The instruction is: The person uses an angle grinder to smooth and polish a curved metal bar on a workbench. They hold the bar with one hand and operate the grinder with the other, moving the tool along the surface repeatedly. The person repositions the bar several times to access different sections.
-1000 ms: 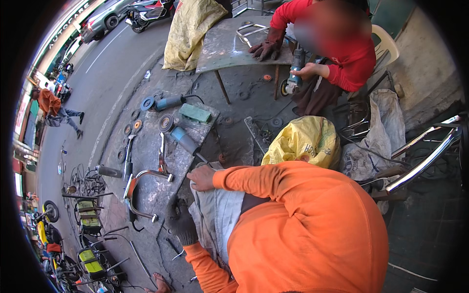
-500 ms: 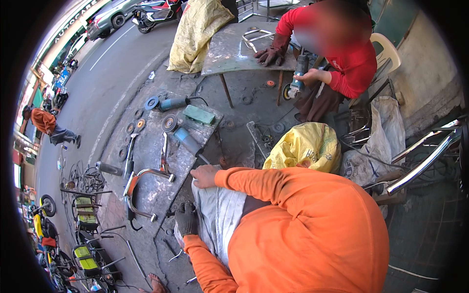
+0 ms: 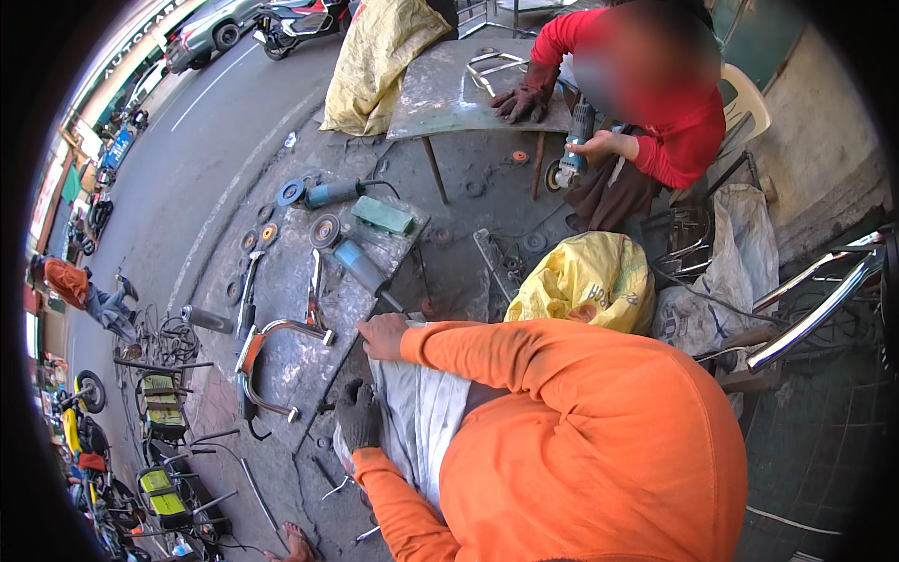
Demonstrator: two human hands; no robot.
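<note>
My bare right hand [image 3: 383, 335] is over my cloth-covered knee, index finger pointing out toward a metal-topped work board [image 3: 342, 304]. In a dark grey glove, my left hand [image 3: 360, 418] rests at the other knee, fingers loosely apart and holding nothing visible. A grey-white cloth [image 3: 417, 426] drapes my lap between them. On the board lie a bent chrome tube frame [image 3: 298, 325], an angle grinder [image 3: 360, 266] with a disc [image 3: 325, 230], a second grinder [image 3: 333, 195] with a blue disc, and a green block [image 3: 382, 214]. Several loose discs lie near its far edge.
Across from me, a person in red [image 3: 679, 140] holds a grinder [image 3: 573, 155] beside a low metal table [image 3: 440, 103]. Yellow sack [image 3: 590, 276] stands by my right arm; chrome tubes [image 3: 815, 295] jut in at right. Cords, small green-topped frames [image 3: 167, 496] and a road lie to the left.
My right hand has shifted slightly left, its index finger now pointing out. My gloved left hand has raised its fingers a little. A passer-by in the street has moved left and down.
</note>
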